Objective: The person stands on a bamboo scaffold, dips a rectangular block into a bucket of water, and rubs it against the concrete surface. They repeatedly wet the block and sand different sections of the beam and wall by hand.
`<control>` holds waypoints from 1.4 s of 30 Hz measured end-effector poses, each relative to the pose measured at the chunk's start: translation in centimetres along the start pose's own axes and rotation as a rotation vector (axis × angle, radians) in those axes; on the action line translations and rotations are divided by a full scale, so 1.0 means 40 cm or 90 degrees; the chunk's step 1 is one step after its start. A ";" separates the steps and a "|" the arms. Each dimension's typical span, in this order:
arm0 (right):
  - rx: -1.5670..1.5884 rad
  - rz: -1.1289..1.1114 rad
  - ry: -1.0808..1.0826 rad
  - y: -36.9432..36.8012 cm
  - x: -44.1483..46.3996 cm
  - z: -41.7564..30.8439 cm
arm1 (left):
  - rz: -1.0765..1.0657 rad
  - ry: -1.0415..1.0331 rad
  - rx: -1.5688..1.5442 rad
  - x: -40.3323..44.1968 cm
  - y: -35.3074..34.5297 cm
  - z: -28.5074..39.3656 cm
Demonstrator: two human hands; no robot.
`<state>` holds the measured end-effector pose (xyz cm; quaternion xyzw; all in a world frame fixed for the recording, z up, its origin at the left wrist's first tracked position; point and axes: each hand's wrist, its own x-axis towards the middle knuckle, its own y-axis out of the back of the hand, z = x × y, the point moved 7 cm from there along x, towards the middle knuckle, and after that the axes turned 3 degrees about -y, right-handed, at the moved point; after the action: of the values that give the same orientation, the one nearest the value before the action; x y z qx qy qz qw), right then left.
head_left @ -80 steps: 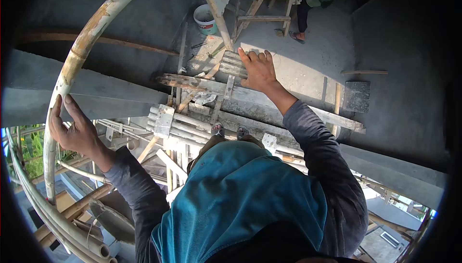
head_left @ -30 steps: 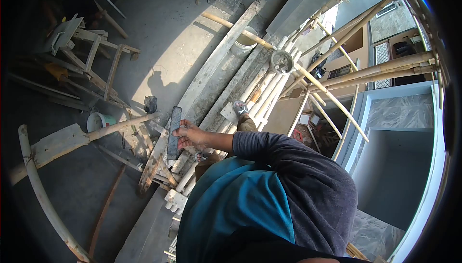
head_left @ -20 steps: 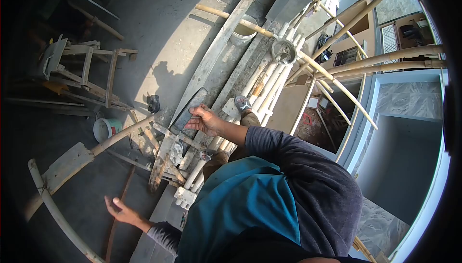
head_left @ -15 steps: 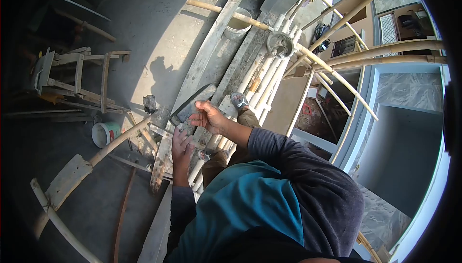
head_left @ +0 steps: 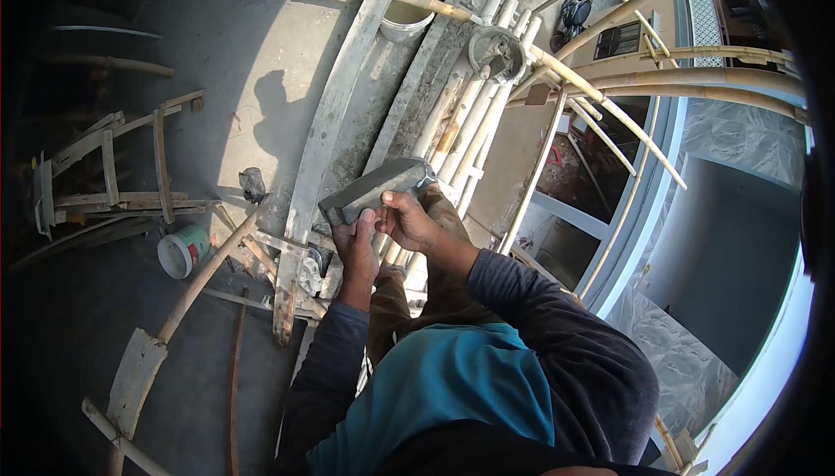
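A flat, grey, rectangular slab-like piece with a dark long edge [head_left: 376, 187] is held out in front of me, above the poles and planks; its exact kind I cannot make out. My left hand [head_left: 355, 248] grips its near left end, thumb on top and fingers hidden underneath. Close beside it, my right hand [head_left: 410, 222] has its fingers curled, with the thumb against the piece's near edge. Beyond the hands, a round pan of grey mortar [head_left: 497, 51] rests on the pale poles [head_left: 474, 132], with a small dark tool-like shape in it.
A long plank [head_left: 341, 84] runs along the left of the poles. A pale bucket [head_left: 407, 10] stands beyond it, and another bucket [head_left: 183, 251] sits at lower left. Bamboo poles [head_left: 609, 110] cross at the right. Wooden trestles [head_left: 109, 167] stand at far left.
The grey piece has shifted right and turned broader to view. My left hand has gone from open fingers below it to gripping its end. My right hand has moved right and curled its fingers.
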<state>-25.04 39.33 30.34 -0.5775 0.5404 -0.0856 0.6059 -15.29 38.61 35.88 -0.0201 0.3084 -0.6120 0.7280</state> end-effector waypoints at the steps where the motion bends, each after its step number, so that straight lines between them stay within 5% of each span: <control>1: 0.004 0.004 0.000 0.020 0.006 -0.010 | 0.000 0.005 0.002 0.014 -0.001 -0.023; 9: -0.262 0.071 -0.096 0.203 0.005 -0.132 | 0.147 0.036 -0.022 0.086 0.033 -0.165; 12: -0.307 0.264 -0.194 0.430 0.023 -0.209 | 0.203 0.108 0.006 0.073 0.153 -0.304; 16: -0.416 0.570 -0.084 0.744 0.048 -0.379 | 0.250 0.197 0.009 0.013 0.206 -0.407; 22: -0.613 0.739 0.074 0.994 0.150 -0.665 | 0.273 0.174 0.082 -0.013 0.262 -0.446; 31: -0.391 0.813 0.212 1.105 0.311 -0.873 | 0.407 0.222 0.214 -0.063 0.542 -0.477; 34: -0.467 0.839 0.221 1.156 0.333 -0.935 | 0.405 0.211 0.263 -0.086 0.605 -0.473; 36: -0.682 0.964 0.143 1.201 0.338 -0.996 | 0.407 0.220 0.301 -0.098 0.645 -0.485; 39: -0.797 0.962 0.128 1.211 0.360 -1.037 | 0.343 0.226 0.350 -0.111 0.701 -0.526; 42: -1.121 1.000 -0.031 1.222 0.390 -1.089 | 0.343 0.250 0.343 -0.112 0.724 -0.576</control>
<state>-77.06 17.08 -6.14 -0.3072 0.6088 0.7240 -0.1043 -1.02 57.93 7.33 0.3686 0.2645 -0.4505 0.7689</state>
